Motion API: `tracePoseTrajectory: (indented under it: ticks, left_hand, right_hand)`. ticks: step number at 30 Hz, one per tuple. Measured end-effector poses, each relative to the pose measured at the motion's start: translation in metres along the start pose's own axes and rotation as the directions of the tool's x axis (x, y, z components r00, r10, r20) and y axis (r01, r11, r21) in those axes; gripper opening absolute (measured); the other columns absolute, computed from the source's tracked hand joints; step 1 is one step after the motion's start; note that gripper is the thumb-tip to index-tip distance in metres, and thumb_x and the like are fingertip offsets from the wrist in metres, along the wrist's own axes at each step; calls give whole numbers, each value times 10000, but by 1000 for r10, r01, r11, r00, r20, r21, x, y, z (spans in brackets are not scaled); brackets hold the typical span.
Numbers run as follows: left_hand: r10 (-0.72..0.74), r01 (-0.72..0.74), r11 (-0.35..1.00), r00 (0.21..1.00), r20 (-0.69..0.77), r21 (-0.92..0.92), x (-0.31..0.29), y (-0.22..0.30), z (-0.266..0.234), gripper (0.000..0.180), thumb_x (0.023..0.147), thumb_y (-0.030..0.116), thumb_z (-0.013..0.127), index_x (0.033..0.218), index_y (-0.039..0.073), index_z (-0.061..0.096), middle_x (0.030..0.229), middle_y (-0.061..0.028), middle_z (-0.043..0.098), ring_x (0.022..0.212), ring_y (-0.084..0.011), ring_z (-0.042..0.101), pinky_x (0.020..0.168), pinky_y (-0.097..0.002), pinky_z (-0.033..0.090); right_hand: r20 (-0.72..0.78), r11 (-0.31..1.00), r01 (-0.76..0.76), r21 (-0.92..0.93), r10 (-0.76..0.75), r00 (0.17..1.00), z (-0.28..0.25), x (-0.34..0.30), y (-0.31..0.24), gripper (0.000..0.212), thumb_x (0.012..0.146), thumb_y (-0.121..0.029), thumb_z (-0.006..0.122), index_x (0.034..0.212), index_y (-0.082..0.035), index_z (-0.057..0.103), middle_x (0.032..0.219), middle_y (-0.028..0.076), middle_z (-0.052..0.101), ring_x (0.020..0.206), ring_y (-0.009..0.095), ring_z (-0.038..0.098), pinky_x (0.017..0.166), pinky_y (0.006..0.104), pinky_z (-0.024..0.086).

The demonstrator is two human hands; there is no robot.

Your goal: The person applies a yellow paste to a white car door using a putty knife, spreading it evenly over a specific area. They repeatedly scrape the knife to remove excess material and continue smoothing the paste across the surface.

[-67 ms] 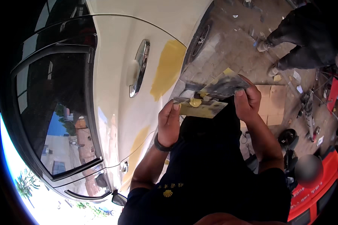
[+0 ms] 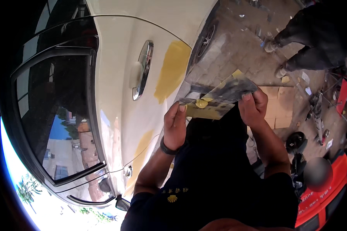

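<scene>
Yellow paste [image 2: 201, 103] is sitting in a lump on the lower spreader plate [image 2: 210, 112], at the frame's centre. The left hand [image 2: 174, 125] is pinching it; the right hand [image 2: 254, 106] is pinching the upper spreader plate [image 2: 233, 86]. Both are drawing slightly closer, apparently working the paste.

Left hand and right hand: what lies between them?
The head view shows a flat plate in the left hand, another plate in the right hand, and yellow paste against the left plate.
</scene>
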State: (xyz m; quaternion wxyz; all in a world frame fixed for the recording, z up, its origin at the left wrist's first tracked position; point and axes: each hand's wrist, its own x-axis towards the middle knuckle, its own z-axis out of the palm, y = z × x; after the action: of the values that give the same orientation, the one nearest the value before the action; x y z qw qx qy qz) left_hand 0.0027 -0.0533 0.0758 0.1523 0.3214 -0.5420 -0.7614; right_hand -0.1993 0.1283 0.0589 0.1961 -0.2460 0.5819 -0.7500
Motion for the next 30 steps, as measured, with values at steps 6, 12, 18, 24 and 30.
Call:
tracePoseTrajectory:
  ticks: [6,12,18,24,30]
  left_hand:
    - [-2,-6,996,995,-97,-87,8,-11,1,343,1153,144,513,1428,-43,596,1406,-128,667,1325,-239,609,1181,-429,441]
    - [-143,128,932,989,-21,-339,17,-8,-1,374,1156,207,469,1462,16,567,1478,-110,630,1347,-248,610,1171,-446,462]
    - [-498,508,650,846,189,-565,0,-28,19,403,1149,230,450,1492,33,524,1508,-117,611,1427,-262,550,1172,-457,465]
    - [-170,190,910,982,87,-368,1,-7,8,352,1160,208,455,1403,-5,595,1423,-130,657,1342,-274,607,1194,-477,424]
    - [89,-89,995,996,-30,-33,-40,-24,-40,338,1139,94,470,1397,-77,606,1360,-168,676,1315,-263,598,1209,-474,406]
  right_hand:
    - [430,900,302,-313,-149,891,-20,14,-10,195,975,-84,671,1119,37,723,989,180,723,830,331,710,713,412,563]
    - [144,945,124,-302,-83,986,-45,3,15,143,1007,-51,630,1112,16,700,979,137,686,844,239,660,729,370,527]
    - [92,794,-136,593,102,991,-12,-2,57,322,1001,-272,604,1144,16,614,1083,104,623,887,174,548,804,298,451]
    - [-59,844,-436,312,475,878,2,-8,137,178,1037,-141,621,1170,-23,633,1036,-3,641,890,76,547,789,260,441]
    - [-139,951,-280,-133,262,955,47,42,215,252,1057,-87,646,1300,-46,695,1084,22,684,933,137,634,826,294,500]
